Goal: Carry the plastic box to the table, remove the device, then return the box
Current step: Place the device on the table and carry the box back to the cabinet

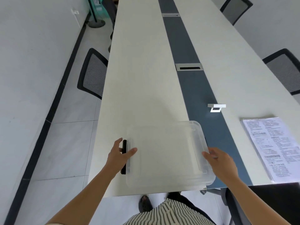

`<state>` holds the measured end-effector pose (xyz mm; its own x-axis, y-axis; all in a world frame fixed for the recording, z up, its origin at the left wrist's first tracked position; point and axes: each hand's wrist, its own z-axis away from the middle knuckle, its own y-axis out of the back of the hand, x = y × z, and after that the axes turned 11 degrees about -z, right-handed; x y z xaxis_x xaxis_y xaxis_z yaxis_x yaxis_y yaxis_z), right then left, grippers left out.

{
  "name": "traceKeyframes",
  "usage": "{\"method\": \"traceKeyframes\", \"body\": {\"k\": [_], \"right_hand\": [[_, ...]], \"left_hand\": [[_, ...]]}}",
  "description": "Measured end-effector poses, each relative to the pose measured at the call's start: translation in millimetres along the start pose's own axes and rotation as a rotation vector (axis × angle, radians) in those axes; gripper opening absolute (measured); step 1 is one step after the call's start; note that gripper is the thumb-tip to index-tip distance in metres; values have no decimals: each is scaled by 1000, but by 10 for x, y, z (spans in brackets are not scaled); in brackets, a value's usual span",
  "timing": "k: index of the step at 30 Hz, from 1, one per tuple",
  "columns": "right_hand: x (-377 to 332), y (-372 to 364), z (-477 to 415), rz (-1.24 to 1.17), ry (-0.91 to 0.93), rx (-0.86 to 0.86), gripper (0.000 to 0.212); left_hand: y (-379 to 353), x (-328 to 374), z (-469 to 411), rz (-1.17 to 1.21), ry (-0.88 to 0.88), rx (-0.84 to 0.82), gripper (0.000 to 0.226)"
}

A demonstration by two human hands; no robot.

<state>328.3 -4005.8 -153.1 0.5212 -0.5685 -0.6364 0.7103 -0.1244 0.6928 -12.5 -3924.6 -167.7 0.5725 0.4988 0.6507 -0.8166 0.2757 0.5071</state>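
A clear plastic box rests on the near end of the long pale table. It looks empty inside. A thin black device stands on edge against the box's left wall, outside it. My left hand is around the device, thumb reaching over the box's left rim. My right hand grips the box's right rim, fingers curled over the edge.
A stack of printed papers lies at the right on the table. A grey strip with cable hatches runs down the table's middle, one small flap raised. Mesh-backed chairs stand along both sides. Tiled floor and a wall lie left.
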Motion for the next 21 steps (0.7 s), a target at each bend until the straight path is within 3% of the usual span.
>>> {"method": "traceKeyframes", "body": {"k": [5, 12, 15, 17, 19, 21], "right_hand": [[9, -48, 2, 16, 27, 9, 38], [-18, 98, -164, -137, -131, -95, 33], [9, 134, -257, -185, -198, -128, 65], [17, 141, -289, -339, -336, -186, 78], [14, 135, -279, -453, -414, -233, 75], [17, 85, -254, -446, -340, -198, 61]], "left_hand": [[-31, 58, -27, 40, 2, -23, 83], [-55, 41, -41, 141, 88, -92, 73], [-66, 44, -37, 156, 106, -95, 66], [-61, 43, -40, 146, 122, -98, 59], [-55, 42, -34, 153, 133, -90, 49], [-65, 43, -14, 149, 102, -61, 40]]}}
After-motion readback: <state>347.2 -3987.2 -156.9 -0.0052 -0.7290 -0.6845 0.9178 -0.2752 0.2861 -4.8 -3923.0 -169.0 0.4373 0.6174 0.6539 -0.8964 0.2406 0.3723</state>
